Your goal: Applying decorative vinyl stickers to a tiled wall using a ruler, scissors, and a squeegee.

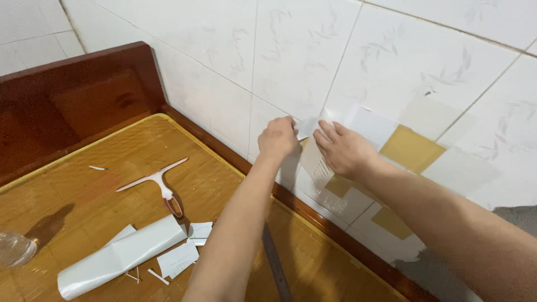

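two hands at a tiled wall (313,50), both on one white sheet (309,126). left hand (278,137): fingers curled, pinching the sheet's loose upper corner, which stands a little off the wall. right hand (342,148): fingers spread flat, pressing the rest of the sheet against the tile just beside the left hand; it grasps nothing. sheet: white, thin, lying partly under the right palm, with its lower part running down the wall toward the bed rail.

wall around the hands: white tiles with faint leaf print; yellow-brown bare patches (413,148) to the right of the right hand and below it, between further white pieces already stuck on.

below the hands: dark red wooden bed frame (78,95) against the wall, bamboo mat (140,151) laid inside it. on the mat, well apart from the hands: white squeegee (159,182) with a pink handle, a white roll (120,256) partly unrolled, small white scraps (184,251) beside it, a clear plastic bottle (14,249) at the left edge.

arms: both forearms bare, reaching up and forward from the lower right, left forearm crossing over the mat.
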